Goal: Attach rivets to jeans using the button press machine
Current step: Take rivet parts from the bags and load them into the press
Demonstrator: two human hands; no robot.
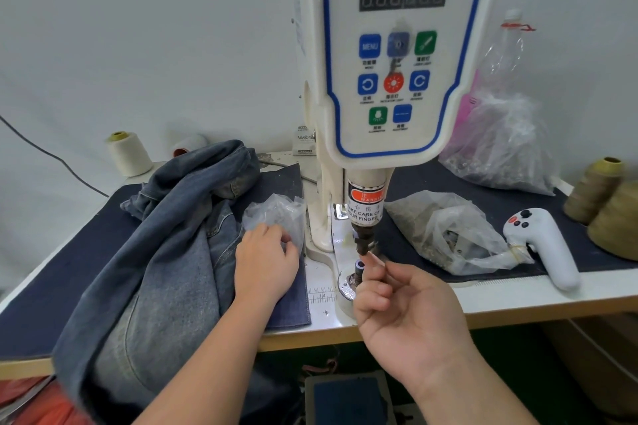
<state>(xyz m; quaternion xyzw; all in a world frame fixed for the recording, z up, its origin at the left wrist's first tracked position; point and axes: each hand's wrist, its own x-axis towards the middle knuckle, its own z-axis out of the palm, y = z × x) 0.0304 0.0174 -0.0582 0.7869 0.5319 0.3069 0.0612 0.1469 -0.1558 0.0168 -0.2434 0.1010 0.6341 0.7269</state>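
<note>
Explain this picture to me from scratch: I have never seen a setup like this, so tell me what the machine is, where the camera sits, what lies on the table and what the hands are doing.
The single picture comes from a camera worn on the person's head, looking down at the workbench. The tall white unit is a servo button machine, a press; its punch comes down onto the die below. The right hand reaches up with fingertips pinched together right under the punch, probably placing a small part, though that part is too small to see. The left hand reaches into a small clear bag beside the jeans, which lie heaped on the left of the table. To the right lie two more plastic bags of small metal parts, a white handheld controller and thread cones. Another cone stands at the back left.
</note>
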